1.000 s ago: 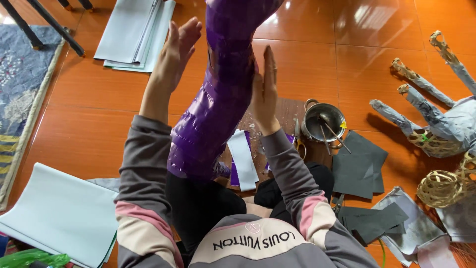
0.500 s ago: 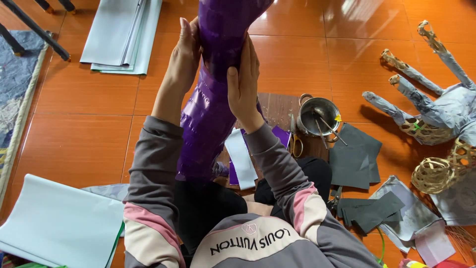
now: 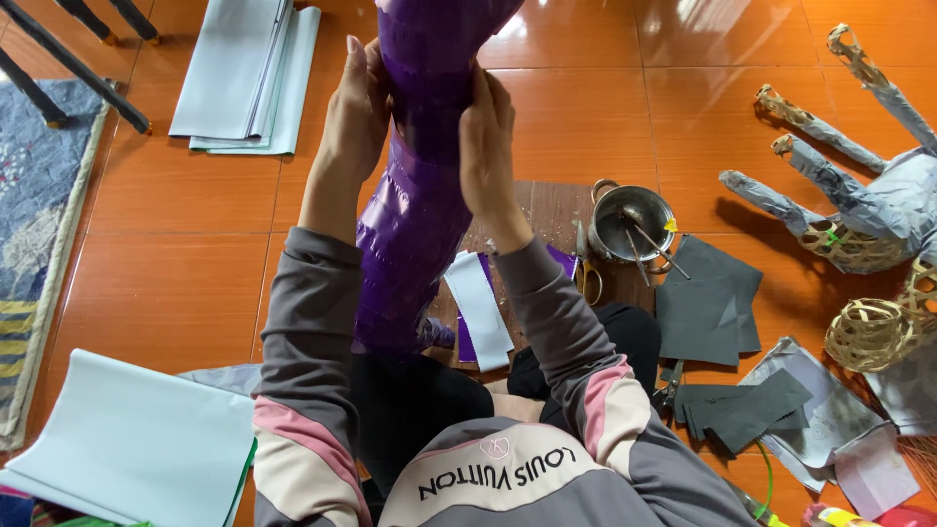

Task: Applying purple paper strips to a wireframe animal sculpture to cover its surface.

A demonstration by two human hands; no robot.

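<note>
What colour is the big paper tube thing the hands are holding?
Shiny purple. The paper-covered tube shows best in the head view.

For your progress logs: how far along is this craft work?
Done: the purple paper-covered form looks fully wrapped. In hand: left hand and right hand press its sides. Left: the woven frame is bare, and grey sheets lie unused beside the metal pot.
</note>
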